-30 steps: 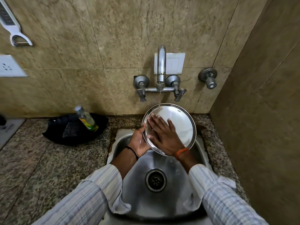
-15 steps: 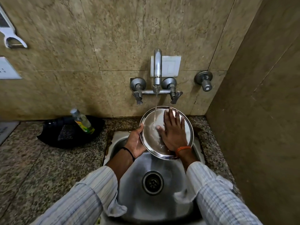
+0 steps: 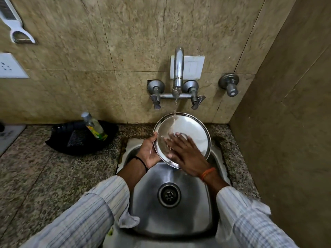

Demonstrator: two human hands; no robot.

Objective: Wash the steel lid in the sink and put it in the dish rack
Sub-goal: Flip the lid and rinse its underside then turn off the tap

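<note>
the steel lid (image 3: 186, 133) is up over the back of the sink (image 3: 172, 217), tipped so its shiny face looks at the person. the left hand (image 3: 149, 151) grips the lid's left edge, thumb on the front rim and fingers curled behind it. the right hand (image 3: 186, 154) lies flat on the lid's face with straight fingers; they look blurry, so it is most likely rubbing. a thin line of water falls from the tap (image 3: 178, 68) just above the hands and lands near the lid's top edge.

this looks like the rinsing part of the job. to do it well, i think the left hand should hold tight, because wet steel is slippery. the right hand should rub all over, rim too, while the lid turns so water reaches every bit. the back needs a wash as well.

a soap bottle (image 3: 94, 126) sits in a black pan (image 3: 80, 140) on the surface, well to the left of the left hand. no dish rack is in view.
</note>
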